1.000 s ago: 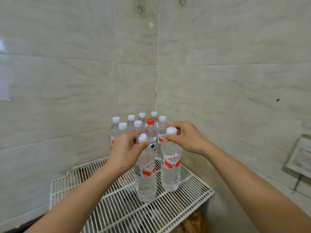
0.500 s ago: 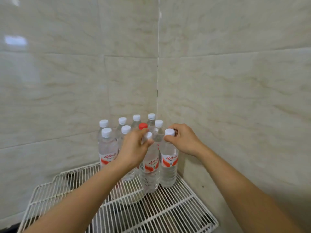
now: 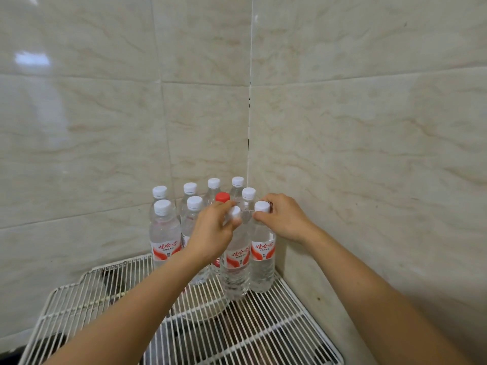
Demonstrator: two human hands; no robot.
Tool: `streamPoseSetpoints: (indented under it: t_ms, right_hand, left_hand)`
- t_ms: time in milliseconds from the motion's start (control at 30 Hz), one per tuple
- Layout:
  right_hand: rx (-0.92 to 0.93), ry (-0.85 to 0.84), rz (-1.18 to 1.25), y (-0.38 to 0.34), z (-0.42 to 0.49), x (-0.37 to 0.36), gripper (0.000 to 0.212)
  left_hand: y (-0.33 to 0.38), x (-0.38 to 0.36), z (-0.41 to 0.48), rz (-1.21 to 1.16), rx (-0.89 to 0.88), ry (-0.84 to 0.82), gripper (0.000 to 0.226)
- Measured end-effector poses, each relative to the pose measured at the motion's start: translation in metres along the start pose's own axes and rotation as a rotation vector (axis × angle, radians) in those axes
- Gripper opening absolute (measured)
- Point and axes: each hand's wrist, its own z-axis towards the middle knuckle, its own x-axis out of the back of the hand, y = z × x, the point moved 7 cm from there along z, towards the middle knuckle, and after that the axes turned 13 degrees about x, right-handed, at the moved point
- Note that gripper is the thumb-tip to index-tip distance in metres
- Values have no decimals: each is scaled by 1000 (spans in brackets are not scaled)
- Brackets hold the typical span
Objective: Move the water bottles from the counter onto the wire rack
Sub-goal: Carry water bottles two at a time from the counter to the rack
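Observation:
Two clear water bottles with red-and-white labels stand upright at the front of a cluster on the white wire rack [image 3: 263, 335], in the tiled corner. My left hand [image 3: 210, 235] pinches the white cap of the left front bottle [image 3: 235, 267]. My right hand [image 3: 286, 219] grips the cap of the right front bottle [image 3: 262, 262], which stands against the right wall. Behind them stand several more white-capped bottles [image 3: 164, 233] and one red-capped bottle [image 3: 222, 197], partly hidden by my left hand.
Beige marble-look wall tiles close in the rack at the back and right. A round pale bowl-like shape [image 3: 208, 309] shows through the wires below the bottles. The rack's front and left wires carry nothing.
Both hands carried their bottles back toward the corner and set them down against the cluster. The view has tilted, so the rack sits lower in frame.

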Motion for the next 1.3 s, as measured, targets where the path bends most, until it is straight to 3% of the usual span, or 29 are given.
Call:
streamPoseSetpoints:
  t_ms: [267,567,667,833,967,1100,1300]
  right_hand:
    - [52,12,-28,2,-6,0,27]
    - [94,66,-112,-8,-15,1,16]
    - [81,95,-115,-11,-19,5,32]
    - [117,188,-153,-30,-26,6,33]
    - [255,273,-172,-73,-31,-7,33]
    - [380,189,-140,-118,-33,-61,29]
    - [462,-73,-44,-186,-62,-176,35]
  left_hand:
    - [-2,-7,2,41,-4,-29,47]
    - [-8,-8,-8,-102,39,-18,65]
    - [-11,-5,-14,-104,39,-21,65]
    - [-20,12,-34,-89,29,43,63]
    - [-50,40,-52,-50,83,138,53]
    - [-95,78,-77,33,205,192,45]
    - [-171,153,-146,153,412,237,43]
